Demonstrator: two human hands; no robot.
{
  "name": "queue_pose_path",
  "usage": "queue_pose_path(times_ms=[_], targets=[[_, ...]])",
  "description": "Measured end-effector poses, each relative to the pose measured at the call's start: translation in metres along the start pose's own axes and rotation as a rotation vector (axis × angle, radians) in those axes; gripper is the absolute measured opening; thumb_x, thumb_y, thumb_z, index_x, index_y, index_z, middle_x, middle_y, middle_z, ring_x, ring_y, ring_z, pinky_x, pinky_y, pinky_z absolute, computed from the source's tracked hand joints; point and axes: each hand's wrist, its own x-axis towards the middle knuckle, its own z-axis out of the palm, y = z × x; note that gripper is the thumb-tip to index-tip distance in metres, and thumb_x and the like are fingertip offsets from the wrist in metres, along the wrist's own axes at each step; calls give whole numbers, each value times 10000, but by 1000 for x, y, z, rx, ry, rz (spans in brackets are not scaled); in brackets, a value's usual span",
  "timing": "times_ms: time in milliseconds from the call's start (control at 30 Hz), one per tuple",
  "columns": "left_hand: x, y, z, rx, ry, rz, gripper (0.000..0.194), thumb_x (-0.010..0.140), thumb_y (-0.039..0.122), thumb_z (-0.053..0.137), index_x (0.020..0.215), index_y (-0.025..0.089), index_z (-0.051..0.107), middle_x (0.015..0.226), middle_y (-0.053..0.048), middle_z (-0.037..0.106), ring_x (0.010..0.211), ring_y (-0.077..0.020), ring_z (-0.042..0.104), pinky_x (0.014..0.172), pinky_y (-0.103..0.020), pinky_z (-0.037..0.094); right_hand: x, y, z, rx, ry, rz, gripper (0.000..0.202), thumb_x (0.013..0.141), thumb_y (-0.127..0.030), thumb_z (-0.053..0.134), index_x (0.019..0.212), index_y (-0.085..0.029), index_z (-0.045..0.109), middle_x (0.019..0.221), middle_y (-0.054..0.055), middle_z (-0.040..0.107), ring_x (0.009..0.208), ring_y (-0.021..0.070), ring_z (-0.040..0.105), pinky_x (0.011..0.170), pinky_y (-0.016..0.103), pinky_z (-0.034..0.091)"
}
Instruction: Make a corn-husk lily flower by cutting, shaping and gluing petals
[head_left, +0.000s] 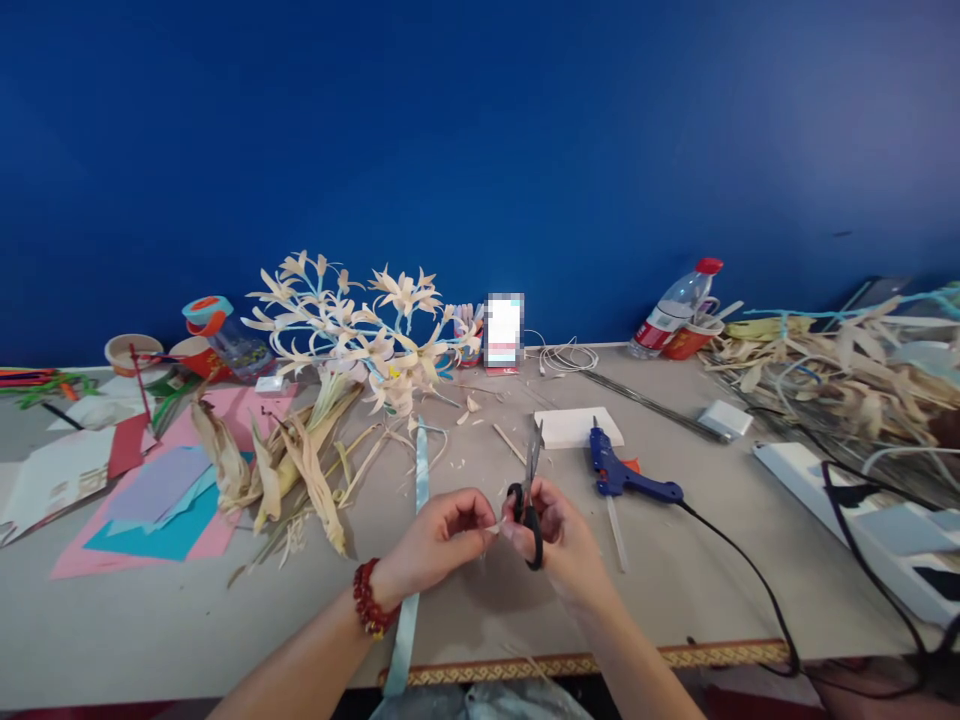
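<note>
My left hand [439, 545], with a red bead bracelet [367, 600] at the wrist, is closed in a pinch on a small pale strip [493, 528] that looks like corn husk. Close beside it, my right hand [562, 545] grips black-handled scissors [534, 458], their blades pointing up and away from me. The thumb and finger of that hand also come near the strip's end; whether they touch it I cannot tell. A light blue ribbon [421, 470] runs under my left wrist to the table's front edge. Beyond the hands stands a bunch of pale husk flowers [409, 292] on blue stems.
Right of the scissors, a blue glue gun [637, 482] rests by a white block [574, 428], its cord trailing right. Dried husks [311, 470] and coloured paper [150, 540] lie left. A power strip [817, 495], bottle [671, 315], phone [504, 335] and wires [652, 402] surround the workspace.
</note>
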Motion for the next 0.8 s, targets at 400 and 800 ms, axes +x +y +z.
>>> queue_pose_path(times_ms=[400, 800], targets=[[1, 2, 0, -156, 77, -57, 296, 738, 352, 767, 773, 157, 547, 636, 36, 531, 544, -74, 418, 533, -204, 314, -5, 7, -3, 18, 23, -32, 328, 647, -296, 823, 773, -197, 537, 692, -22, 590, 594, 107, 480, 525, 207, 359], [2, -6, 7, -385, 251, 103, 121, 817, 240, 713, 781, 155, 634, 763, 6, 604, 697, -98, 563, 711, -228, 445, -7, 15, 21, 88, 155, -36, 325, 724, -398, 799, 818, -203, 556, 756, -16, 575, 617, 110, 467, 551, 220, 376]])
